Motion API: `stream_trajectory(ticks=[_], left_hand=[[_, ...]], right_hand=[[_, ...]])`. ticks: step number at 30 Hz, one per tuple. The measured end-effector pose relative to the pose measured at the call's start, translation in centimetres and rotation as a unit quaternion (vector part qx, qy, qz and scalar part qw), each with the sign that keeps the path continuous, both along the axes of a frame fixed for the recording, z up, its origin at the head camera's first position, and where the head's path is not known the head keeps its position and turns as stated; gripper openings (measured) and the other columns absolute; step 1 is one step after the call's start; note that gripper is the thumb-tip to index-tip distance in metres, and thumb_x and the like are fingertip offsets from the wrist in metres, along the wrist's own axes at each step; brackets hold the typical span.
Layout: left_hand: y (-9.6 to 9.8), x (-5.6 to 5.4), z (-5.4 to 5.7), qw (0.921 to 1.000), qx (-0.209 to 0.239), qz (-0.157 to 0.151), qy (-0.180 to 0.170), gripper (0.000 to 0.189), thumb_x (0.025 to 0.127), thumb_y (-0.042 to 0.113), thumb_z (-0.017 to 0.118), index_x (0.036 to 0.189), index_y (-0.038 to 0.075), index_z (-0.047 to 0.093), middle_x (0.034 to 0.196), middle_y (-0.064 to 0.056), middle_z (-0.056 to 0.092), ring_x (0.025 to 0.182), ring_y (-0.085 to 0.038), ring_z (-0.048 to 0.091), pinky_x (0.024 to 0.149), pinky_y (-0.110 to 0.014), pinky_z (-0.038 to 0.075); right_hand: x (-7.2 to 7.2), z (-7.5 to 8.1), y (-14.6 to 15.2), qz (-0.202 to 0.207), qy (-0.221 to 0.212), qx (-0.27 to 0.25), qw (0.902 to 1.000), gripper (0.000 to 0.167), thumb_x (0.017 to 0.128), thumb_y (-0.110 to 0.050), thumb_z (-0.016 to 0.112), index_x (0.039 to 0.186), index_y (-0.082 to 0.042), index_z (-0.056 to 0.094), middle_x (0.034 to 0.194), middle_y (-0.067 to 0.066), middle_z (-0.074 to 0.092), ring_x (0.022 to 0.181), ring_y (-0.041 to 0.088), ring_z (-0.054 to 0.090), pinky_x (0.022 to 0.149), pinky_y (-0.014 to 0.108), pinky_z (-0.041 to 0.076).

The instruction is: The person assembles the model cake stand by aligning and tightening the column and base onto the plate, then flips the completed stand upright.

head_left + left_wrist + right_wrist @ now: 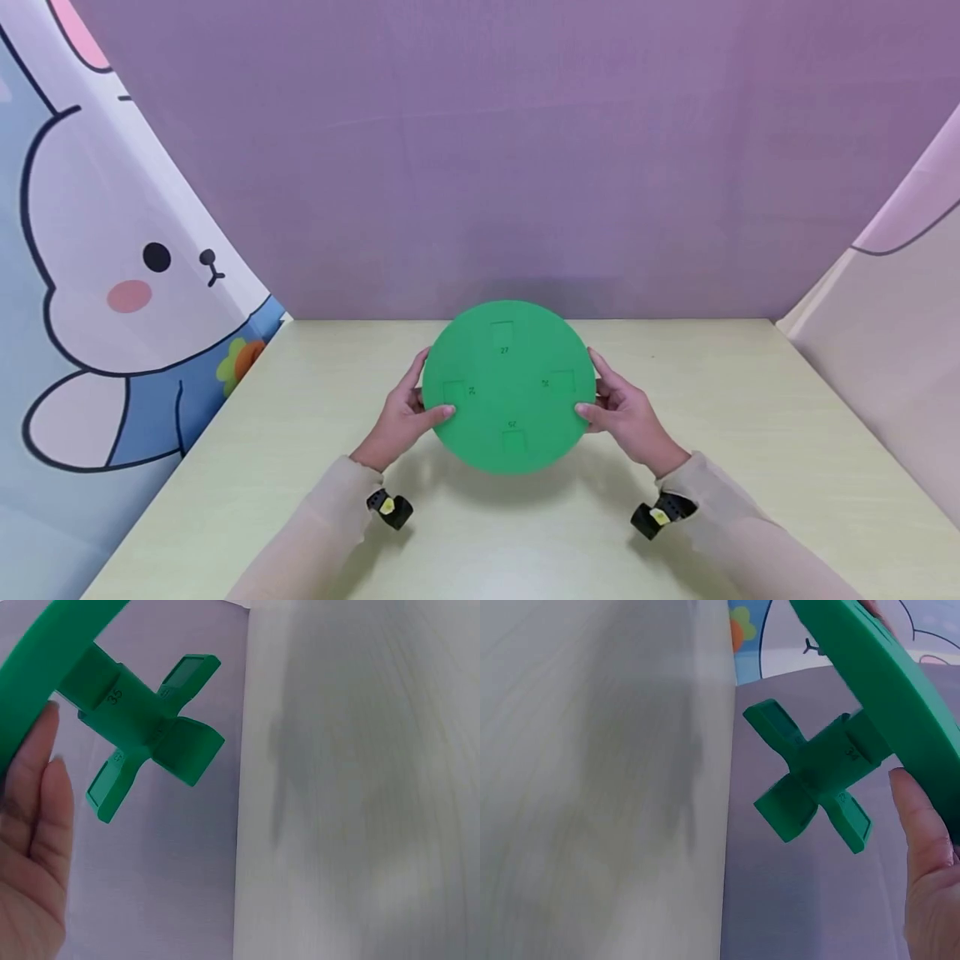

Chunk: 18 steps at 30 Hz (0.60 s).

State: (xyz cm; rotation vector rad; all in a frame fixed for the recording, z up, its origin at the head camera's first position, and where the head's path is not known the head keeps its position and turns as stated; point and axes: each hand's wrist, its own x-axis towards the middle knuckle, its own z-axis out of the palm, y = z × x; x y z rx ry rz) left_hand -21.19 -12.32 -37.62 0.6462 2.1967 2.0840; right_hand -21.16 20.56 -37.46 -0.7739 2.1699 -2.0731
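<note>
A small green round pedestal table (510, 375) is held up over the tabletop between both hands. Its round top faces the head camera, with shallow square recesses and small printed numbers, one reading 27. My left hand (397, 423) grips the left rim, thumb on the top face and fingers behind it. On the opposite rim my right hand (633, 423) holds on the same way. Beneath the disc, the left wrist view shows the table's post (131, 705) marked 35 and its splayed feet. From the other side, the right wrist view shows the post (832, 761) marked 34.
The light wood-grain tabletop (225, 517) stretches under the hands, with their shadows on it. A purple cloth backdrop (480, 167) rises behind its far edge. Printed cloth with a cartoon rabbit (127, 250) hangs at the left, and pale cloth (892, 333) at the right.
</note>
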Motion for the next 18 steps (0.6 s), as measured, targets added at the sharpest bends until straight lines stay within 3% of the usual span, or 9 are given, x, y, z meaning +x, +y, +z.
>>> stream_trajectory(ticks=[18], left_hand=[[-0.63, -0.03, 0.24, 0.9994, 0.002, -0.015, -0.029, 0.084, 0.089, -0.001, 0.064, 0.155, 0.015, 0.015, 0.104, -0.023, 0.067, 0.088, -0.017, 0.069, 0.08, -0.033, 0.053]], right_hand=[[-0.03, 0.74, -0.1, 0.048, -0.058, -0.021, 0.997, 0.087, 0.089, 0.005, 0.062, 0.152, -0.002, 0.004, 0.113, 0.005, 0.06, 0.09, 0.016, 0.066, 0.069, 0.035, 0.056]])
